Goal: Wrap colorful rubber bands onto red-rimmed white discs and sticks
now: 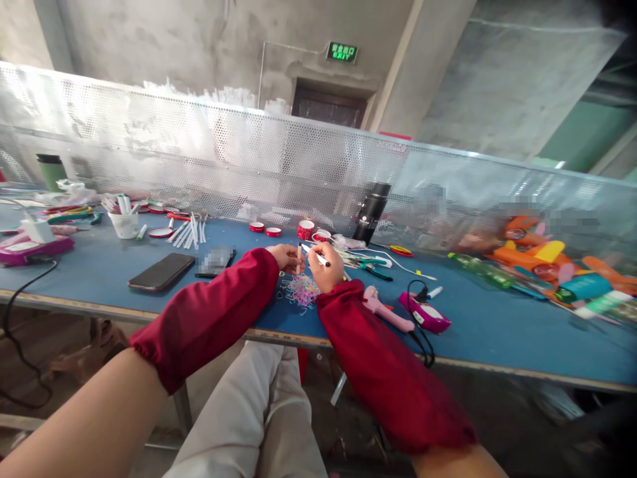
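Observation:
My left hand (287,257) is closed around a narrow pale stick (299,260) with a dark upper end, held upright. In my right hand (326,267) is a white marker pen (318,256) with a black end; its tip points toward the stick's upper part. I cannot tell whether the tip touches it. Just below both hands lies a loose heap of small coloured rubber bands (301,291) on the blue tabletop (472,325). A pink glue gun (387,311) rests beside my right forearm.
Left are a phone (162,272), several white sticks (188,232) and a cup of pens (123,222). Behind stand red tape rolls (305,230) and a black flask (372,214). Right lie pliers (374,267), a purple corded device (425,313) and orange toy parts (527,259). A perforated metal screen (249,159) backs the table.

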Demonstrator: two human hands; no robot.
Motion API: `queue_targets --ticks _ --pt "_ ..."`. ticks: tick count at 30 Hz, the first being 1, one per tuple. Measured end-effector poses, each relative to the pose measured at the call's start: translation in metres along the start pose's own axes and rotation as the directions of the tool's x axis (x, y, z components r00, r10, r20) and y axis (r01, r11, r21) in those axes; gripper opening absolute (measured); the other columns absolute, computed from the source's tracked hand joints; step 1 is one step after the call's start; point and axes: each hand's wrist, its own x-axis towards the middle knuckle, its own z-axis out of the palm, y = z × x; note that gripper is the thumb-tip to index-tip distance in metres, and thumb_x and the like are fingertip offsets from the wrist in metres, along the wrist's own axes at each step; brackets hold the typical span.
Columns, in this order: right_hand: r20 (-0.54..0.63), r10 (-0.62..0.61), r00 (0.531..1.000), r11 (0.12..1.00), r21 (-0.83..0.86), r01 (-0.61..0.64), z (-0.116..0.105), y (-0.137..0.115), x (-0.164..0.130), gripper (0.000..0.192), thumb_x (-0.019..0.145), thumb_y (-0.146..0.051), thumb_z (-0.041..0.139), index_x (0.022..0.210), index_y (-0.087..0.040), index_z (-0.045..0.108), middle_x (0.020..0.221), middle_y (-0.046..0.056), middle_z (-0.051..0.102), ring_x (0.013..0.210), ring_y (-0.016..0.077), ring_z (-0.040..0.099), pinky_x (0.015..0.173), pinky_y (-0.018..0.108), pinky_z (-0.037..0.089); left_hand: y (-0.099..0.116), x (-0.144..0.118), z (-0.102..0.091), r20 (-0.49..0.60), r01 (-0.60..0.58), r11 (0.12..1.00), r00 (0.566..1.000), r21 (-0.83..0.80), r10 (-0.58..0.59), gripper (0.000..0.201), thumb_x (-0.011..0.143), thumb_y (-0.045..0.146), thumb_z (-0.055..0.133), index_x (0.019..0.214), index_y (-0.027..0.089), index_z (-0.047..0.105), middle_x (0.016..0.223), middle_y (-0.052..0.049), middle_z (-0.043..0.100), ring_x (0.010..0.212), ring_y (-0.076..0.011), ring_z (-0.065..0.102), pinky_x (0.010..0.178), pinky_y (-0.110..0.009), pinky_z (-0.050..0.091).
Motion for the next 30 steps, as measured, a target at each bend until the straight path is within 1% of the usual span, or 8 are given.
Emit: queue_targets --ticks 2,6,9,14,18,22,26,30 --pt "-0.004 0.006 1.0 1.0 0.004 -0.006 0.0 -0.001 0.0 0.012 0.088 -0.028 0.054 0.079 -0.023 0.058 0.076 0.002 0.067 0.074 0.0192 0.061 0.07 0.032 0.047 0.009 -0.038 -0.001 0.001 -0.034 0.999 0.999 -0.014 0.034 0.021 0.074 0.026 0.079 0.091 0.015 0.072 0.09 -0.005 0.076 0.112 -0.0262 0.062 0.102 -0.038 0.047" --pt "0.031 0.003 1.0 1.0 -0.001 -0.003 0.0 -0.001 0.0 0.013 0.089 -0.029 0.054 0.08 -0.023 0.059 0.076 0.002 0.066 0.073 0.019 0.061 0.068 0.031 0.046 0.022 -0.122 -0.012 -0.012 -0.133 0.989 0.991 -0.071 0.132 0.037 0.086 0.04 0.066 0.121 0.028 0.068 0.114 -0.001 0.072 0.129 -0.024 0.054 0.108 -0.036 0.045" --pt "0.002 0.009 1.0 1.0 -0.002 -0.009 0.001 -0.001 -0.001 0.012 0.089 -0.029 0.055 0.08 -0.023 0.059 0.077 0.002 0.067 0.074 0.019 0.061 0.07 0.031 0.046 0.027 -0.151 -0.014 0.001 -0.137 0.987 0.99 -0.089 0.138 0.04 0.09 0.048 0.06 0.126 0.033 0.065 0.114 0.001 0.072 0.131 -0.025 0.053 0.107 -0.037 0.049" --pt "0.026 -0.002 1.0 1.0 0.006 0.002 0.001 -0.001 -0.001 0.012 0.089 -0.029 0.054 0.08 -0.023 0.059 0.076 0.001 0.066 0.073 0.0188 0.061 0.069 0.031 0.046 0.031 -0.147 -0.009 0.017 -0.132 0.981 0.991 -0.144 0.135 0.044 0.087 0.053 0.061 0.127 0.036 0.065 0.122 0.003 0.069 0.134 -0.0262 0.051 0.107 -0.038 0.051" --pt "-0.001 0.009 1.0 1.0 0.002 -0.009 0.001 0.0 0.0 0.012 0.09 -0.029 0.054 0.081 -0.023 0.059 0.078 0.002 0.066 0.074 0.0189 0.061 0.07 0.031 0.046 0.03 -0.144 -0.008 0.058 -0.093 0.98 0.993 -0.178 0.104 0.043 0.088 0.047 0.063 0.13 0.035 0.064 0.135 0.003 0.062 0.137 -0.0233 0.048 0.113 -0.038 0.045" --pt "0.023 -0.012 1.0 1.0 0.001 0.012 0.001 -0.001 0.0 0.013 0.09 -0.029 0.054 0.079 -0.023 0.059 0.076 0.002 0.066 0.074 0.0189 0.061 0.069 0.031 0.046 0.03 -0.144 -0.008 0.072 -0.095 0.99 0.992 -0.105 0.103 0.044 0.092 0.042 0.059 0.135 0.034 0.059 0.145 0.005 0.054 0.141 -0.019 0.042 0.12 -0.034 0.033" --pt "0.0 0.014 1.0 1.0 0.001 -0.014 0.0 -0.003 0.0 0.013 0.09 -0.029 0.054 0.08 -0.022 0.059 0.077 0.002 0.067 0.073 0.019 0.061 0.069 0.031 0.046 0.029 -0.145 -0.01 0.101 -0.105 0.992 0.989 -0.068 0.111 0.043 0.096 0.041 0.052 0.138 0.036 0.056 0.151 0.007 0.047 0.143 -0.017 0.039 0.122 -0.032 0.03" --pt "0.013 0.012 1.0 1.0 0.016 -0.013 -0.001 -0.004 0.0 0.012 0.089 -0.028 0.054 0.08 -0.022 0.059 0.077 0.003 0.067 0.074 0.0191 0.062 0.07 0.031 0.047 0.027 -0.148 -0.013 0.121 -0.114 0.991 0.985 -0.073 0.122 0.043 0.097 0.041 0.05 0.139 0.037 0.055 0.152 0.008 0.046 0.144 -0.0168 0.038 0.122 -0.032 0.029"
